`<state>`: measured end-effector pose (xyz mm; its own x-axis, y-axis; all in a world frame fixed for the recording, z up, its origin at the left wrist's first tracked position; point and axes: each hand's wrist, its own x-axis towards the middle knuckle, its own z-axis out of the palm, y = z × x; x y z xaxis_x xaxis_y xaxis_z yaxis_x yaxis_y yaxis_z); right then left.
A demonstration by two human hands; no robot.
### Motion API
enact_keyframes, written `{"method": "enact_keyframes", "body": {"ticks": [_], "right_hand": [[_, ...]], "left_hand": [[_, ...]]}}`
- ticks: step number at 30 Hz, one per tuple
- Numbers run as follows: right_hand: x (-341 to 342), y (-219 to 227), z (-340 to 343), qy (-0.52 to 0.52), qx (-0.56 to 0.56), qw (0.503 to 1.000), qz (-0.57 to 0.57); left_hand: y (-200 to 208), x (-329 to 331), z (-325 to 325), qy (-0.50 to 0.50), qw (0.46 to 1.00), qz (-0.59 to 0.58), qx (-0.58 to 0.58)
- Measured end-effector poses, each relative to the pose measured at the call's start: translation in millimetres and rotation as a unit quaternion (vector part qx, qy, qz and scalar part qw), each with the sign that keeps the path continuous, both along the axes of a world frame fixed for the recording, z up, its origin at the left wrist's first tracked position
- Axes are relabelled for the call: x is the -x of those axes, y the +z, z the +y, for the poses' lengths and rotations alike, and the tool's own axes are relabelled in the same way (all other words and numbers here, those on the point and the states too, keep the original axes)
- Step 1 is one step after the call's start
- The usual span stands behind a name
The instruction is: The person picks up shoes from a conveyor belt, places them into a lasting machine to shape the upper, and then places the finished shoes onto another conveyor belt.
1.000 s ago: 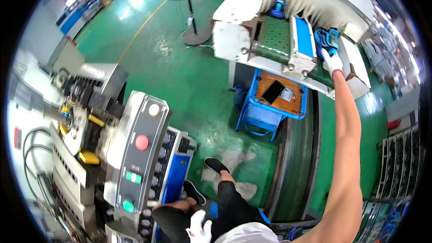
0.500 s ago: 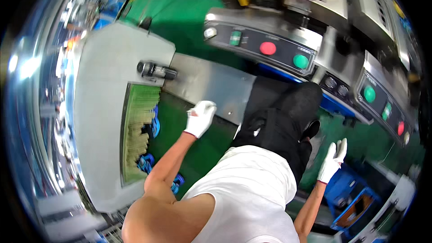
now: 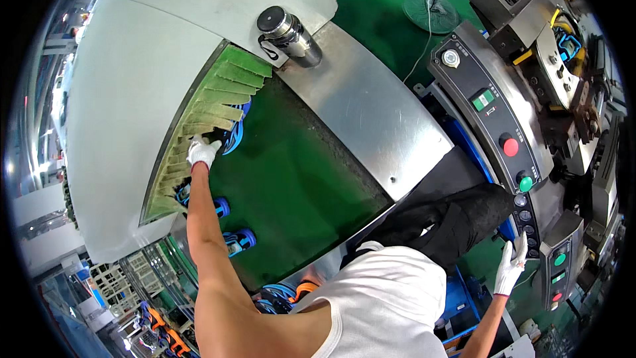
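My left hand (image 3: 203, 152), in a white glove with a red cuff, reaches to the green strip curtain (image 3: 228, 86) in the opening of a pale grey housing. Its thumb and fingers look apart, and I see nothing held in it; the fingertips are partly lost against the strips. Close to it, a blue looped part (image 3: 234, 134) lies on the green belt (image 3: 291, 159). More blue parts (image 3: 240, 241) lie nearer to me beside my forearm. My right hand (image 3: 510, 267), also gloved, hangs at the right with its fingers spread, holding nothing, near a machine's control panel.
A steel flask (image 3: 289, 35) stands where the grey housing (image 3: 165, 0) meets a bare metal plate (image 3: 371, 106). Control panels with red and green buttons (image 3: 509, 145) line the right side. Blue and orange parts (image 3: 307, 290) lie near my left side. A round-based stand (image 3: 432, 13) with a cable is beyond.
My view has turned and come nearer to the belt. My left hand has moved from above the belt to the strip curtain. My right hand stays out at my side, fingers now more spread.
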<state>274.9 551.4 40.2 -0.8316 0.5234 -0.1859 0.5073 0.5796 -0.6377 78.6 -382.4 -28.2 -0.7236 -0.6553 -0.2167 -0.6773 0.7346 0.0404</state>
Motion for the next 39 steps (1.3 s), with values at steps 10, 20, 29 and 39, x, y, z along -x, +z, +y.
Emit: {"method": "enact_keyframes", "body": {"ticks": [10, 20, 29, 39], "right_hand": [[64, 21, -40, 0.073, 0.058, 0.995, 0.034], [140, 117, -222, 0.437, 0.023, 0.898, 0.041], [172, 105, -173, 0.381, 0.156, 0.91, 0.038], [8, 43, -125, -0.029, 0.711, 0.653, 0.257]], "left_hand": [[-66, 7, 121, -0.03, 0.984, 0.165, -0.062], [71, -39, 334, -0.386, 0.856, 0.118, -0.321], [195, 99, 531, -0.754, 0.521, 0.055, -0.396], [278, 270, 744, -0.74, 0.533, 0.283, -0.298]]}}
